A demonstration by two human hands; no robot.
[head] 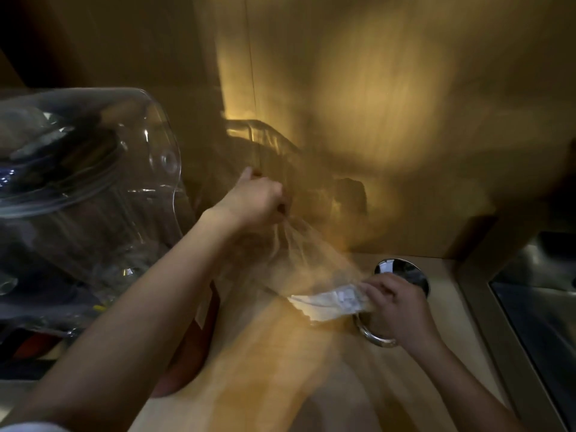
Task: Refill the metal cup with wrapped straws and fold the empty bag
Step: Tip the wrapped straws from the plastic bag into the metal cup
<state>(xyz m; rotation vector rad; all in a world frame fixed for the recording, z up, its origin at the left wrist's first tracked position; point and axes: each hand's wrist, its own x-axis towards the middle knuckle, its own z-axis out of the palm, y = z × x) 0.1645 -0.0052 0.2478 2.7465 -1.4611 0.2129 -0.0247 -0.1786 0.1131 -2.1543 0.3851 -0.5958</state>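
A clear plastic bag stretches diagonally above the wooden counter, blurred by motion. My left hand grips its upper end, raised near the back wall. My right hand holds the lower end, where white wrapped straws show through the plastic. That end lies at the rim of the shiny metal cup, which stands on the counter under my right hand. How full the cup is cannot be seen.
A large clear plastic dome cover over dark items fills the left side. A wooden wall stands behind. A metal sink lies at the right past the wooden counter edge.
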